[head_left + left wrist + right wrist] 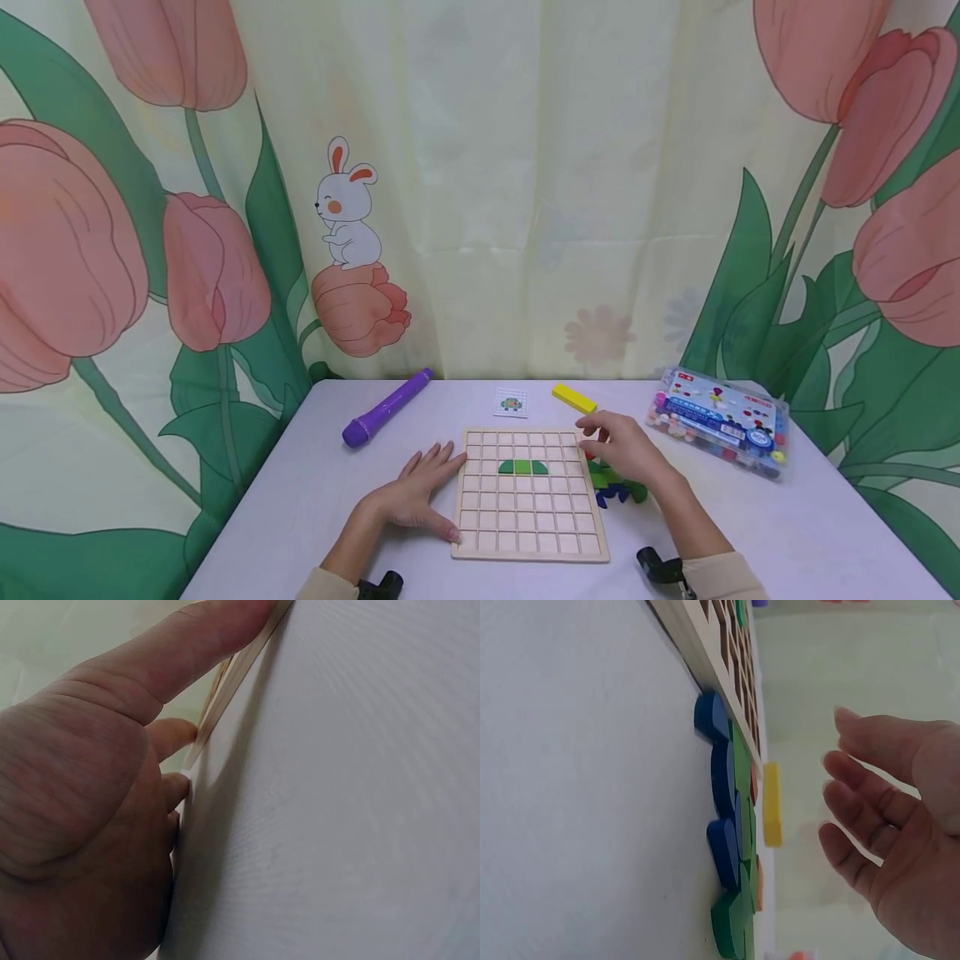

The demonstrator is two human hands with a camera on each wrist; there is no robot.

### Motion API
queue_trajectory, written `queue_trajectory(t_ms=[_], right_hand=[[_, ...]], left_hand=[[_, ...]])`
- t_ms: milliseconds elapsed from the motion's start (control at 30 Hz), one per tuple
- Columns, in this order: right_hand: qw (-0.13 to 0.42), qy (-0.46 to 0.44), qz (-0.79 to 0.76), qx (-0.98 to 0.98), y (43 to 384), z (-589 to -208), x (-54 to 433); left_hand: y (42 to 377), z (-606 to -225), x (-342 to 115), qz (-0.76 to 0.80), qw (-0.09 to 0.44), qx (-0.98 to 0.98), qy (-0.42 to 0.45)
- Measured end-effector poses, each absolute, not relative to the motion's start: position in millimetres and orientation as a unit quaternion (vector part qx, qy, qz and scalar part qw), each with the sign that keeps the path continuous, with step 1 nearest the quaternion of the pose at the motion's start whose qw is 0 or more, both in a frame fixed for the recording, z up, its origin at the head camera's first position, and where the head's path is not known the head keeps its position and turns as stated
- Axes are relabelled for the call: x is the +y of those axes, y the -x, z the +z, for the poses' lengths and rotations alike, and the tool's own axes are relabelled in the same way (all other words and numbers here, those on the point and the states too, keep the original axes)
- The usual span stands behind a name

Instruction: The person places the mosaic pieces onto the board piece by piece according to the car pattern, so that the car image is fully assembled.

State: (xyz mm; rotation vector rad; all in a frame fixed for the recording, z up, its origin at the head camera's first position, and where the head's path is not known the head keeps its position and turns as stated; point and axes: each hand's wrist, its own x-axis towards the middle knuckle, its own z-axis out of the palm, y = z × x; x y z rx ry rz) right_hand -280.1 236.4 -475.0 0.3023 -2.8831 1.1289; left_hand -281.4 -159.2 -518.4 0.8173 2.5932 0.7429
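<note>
A wooden grid board [529,557] lies flat on the white table. In its upper part, a green square sits between two dark green rounded pieces [506,467], forming a short row. My left hand [416,493] rests along the board's left side, fingers spread, thumb at the lower left corner. Over the board's upper right edge hovers my right hand [628,450], its fingers loosely bent and nothing between them in the right wrist view. Below it, beside the board, lies a pile of green, blue and red wooden pieces [722,780], partly hidden by the hand in the head view.
A small card [511,403] with a coloured grid picture lies behind the board. Right of it is a yellow bar [574,397]. A purple microphone [386,410] lies at the back left, and a clear plastic box [716,423] of colourful items stands at the back right.
</note>
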Motion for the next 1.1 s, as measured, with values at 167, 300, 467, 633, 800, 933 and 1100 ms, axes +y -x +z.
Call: queue_trajectory(t_ms=[167,300,467,633,800,933,1100], right_hand=[[0.007,-0.077,0.359,-0.930,281,-477,246],[-0.008,-0.056,0.356,-0.933,281,-477,252],[-0.032,-0.041,0.348,-0.936,280,-479,259],[-0.055,-0.041,0.341,-0.938,280,-482,263],[-0.071,-0.036,0.334,-0.939,281,-486,266],[-0.076,-0.047,0.321,-0.943,282,-489,266],[-0.071,-0.051,0.309,-0.947,283,-490,264]], left_hand=[[281,-516,-158,0.261,0.161,0.908,-0.286],[281,-515,-158,0.264,0.161,0.906,-0.289],[280,-516,-159,0.263,0.161,0.906,-0.288],[280,-518,-159,0.264,0.162,0.907,-0.287],[281,-519,-159,0.268,0.160,0.905,-0.290],[282,-521,-160,0.265,0.158,0.906,-0.291],[282,-522,-159,0.259,0.153,0.908,-0.291]])
